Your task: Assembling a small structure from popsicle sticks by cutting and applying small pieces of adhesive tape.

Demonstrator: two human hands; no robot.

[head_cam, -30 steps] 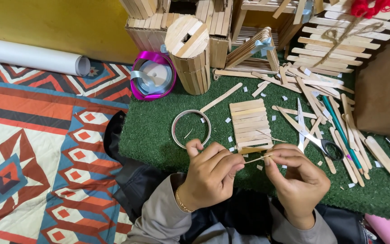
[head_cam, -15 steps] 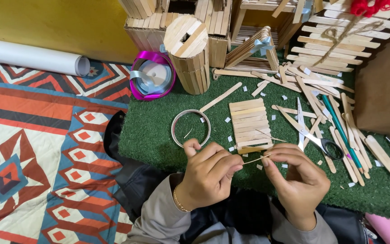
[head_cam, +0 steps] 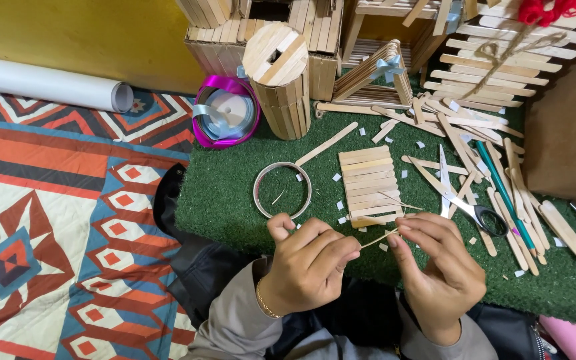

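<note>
Both hands meet low in the middle of the view over the green turf mat (head_cam: 235, 193): the left hand (head_cam: 308, 267) is curled closed, its thumb and fingers pinching one end of a thin wooden sliver (head_cam: 378, 239), and the right hand (head_cam: 438, 267) pinches the other end between thumb and forefinger, so the sliver spans the small gap between the two hands, tilted slightly upward toward the right. Far to the left, a white paper roll (head_cam: 48, 83) lies against the yellow wall, above a patterned rug (head_cam: 55, 220) in red, blue and cream. At the mat's upper left corner sits a spool of pale blue ribbon (head_cam: 225, 112) in a magenta holder, and just beside it stands a round tub built of craft sticks (head_cam: 278, 80). Below those, just above the left hand, a thin metal ring (head_cam: 258, 193) lies flat on the turf with a single loose stick (head_cam: 326, 144) angled off its upper right. Directly above the sliver lies a flat panel of sticks glued side by side (head_cam: 368, 183), with small white paper scraps scattered around it. Right of the panel, a pair of scissors (head_cam: 458, 193) rests with its blades pointing away and its black handles near the right hand, and beyond it spreads a loose heap of craft sticks (head_cam: 501, 160) with a green pencil (head_cam: 505, 193) lying among them. A brown cardboard box (head_cam: 568, 127) stands at the right edge
</note>
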